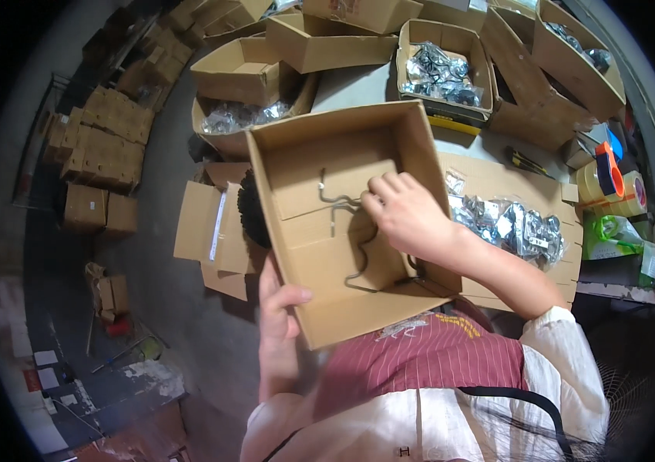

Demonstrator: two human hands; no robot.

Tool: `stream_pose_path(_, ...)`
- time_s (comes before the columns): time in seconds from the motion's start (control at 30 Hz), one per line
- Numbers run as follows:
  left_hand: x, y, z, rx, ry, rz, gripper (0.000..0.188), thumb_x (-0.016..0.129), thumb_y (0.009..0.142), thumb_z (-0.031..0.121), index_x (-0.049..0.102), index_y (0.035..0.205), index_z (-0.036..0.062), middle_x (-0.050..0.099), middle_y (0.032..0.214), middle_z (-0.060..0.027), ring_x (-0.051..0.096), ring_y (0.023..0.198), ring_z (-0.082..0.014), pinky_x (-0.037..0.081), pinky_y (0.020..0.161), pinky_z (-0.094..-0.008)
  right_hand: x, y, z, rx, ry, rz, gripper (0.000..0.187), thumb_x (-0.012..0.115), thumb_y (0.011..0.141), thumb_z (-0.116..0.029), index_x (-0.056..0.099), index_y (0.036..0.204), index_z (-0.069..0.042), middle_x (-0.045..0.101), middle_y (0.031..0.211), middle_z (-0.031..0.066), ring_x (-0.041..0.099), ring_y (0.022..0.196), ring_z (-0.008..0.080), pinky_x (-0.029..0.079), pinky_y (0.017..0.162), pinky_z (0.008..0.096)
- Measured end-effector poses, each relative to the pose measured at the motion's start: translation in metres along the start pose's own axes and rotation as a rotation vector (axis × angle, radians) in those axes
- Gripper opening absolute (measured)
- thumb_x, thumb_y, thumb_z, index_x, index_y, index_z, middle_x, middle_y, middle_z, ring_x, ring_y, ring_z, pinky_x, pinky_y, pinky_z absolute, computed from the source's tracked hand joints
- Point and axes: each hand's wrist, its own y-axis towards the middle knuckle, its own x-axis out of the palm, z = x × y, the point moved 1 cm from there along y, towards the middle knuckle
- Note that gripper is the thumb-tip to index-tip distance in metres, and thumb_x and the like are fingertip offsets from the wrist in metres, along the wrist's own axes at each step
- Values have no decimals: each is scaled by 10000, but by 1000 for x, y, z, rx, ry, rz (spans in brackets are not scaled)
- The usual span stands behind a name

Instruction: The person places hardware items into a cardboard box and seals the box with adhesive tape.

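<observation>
An open cardboard box (pixel 377 312) is tilted up in front of my body. At its lower left edge my left hand (pixel 283 308) grips the wall, thumb on the inner side and fingers behind. My right hand (pixel 412 215) reaches into the box, its fingers curled round a thin bent metal rod (pixel 339 202). Part of that rod is hidden under the fingers. Below it, another dark bent rod (pixel 360 266) rests against the box bottom, and something dark lies by the lower right corner, partly covered by my right wrist.
Bagged metal parts (pixel 524 227) lie on flattened cardboard (pixel 497 289) to the right. Behind stands a box of bagged parts (pixel 443 73), among several other cartons. Tape rolls (pixel 605 185) sit at the far right. An opened carton (pixel 223 231) is on the left; stacked boxes (pixel 108 138) stand beyond.
</observation>
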Motion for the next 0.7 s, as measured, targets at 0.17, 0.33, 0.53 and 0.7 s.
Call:
stream_pose_path(0.17,5,5,-5,1,29,-16,967,604,612,-39,349,1544,0,543,1420,-177,548,1331,-324,465,1123,-390,27,-15,0,-133,51,-88,445,667,767,-100,568,1180,32,581,1058,134,600,1007,295,485,905,370)
stream_pose_path(0.33,16,8,-11,-11,153,8,994,634,611,-29,326,1555,10,534,1409,-162,527,1332,-312,470,1087,-365,43,0,30,-99,201,-261,453,807,714,-148,579,1073,8,630,1029,159,641,1013,328,551,855,396)
stream_pose_path(0.53,25,12,-9,4,166,-34,963,663,610,-7,351,1520,14,539,1371,-162,532,1313,-308,473,1072,-369,56,12,46,-160,68,-242,181,725,749,-171,662,832,-23,672,843,119,691,831,307,573,740,422)
stream_pose_path(0.7,24,19,-14,-21,160,-7,961,663,612,-3,345,1520,15,540,1364,-172,540,1301,-310,480,1065,-374,64,11,57,-216,149,-191,107,661,733,-110,669,767,-9,688,793,149,697,793,329,566,723,423)
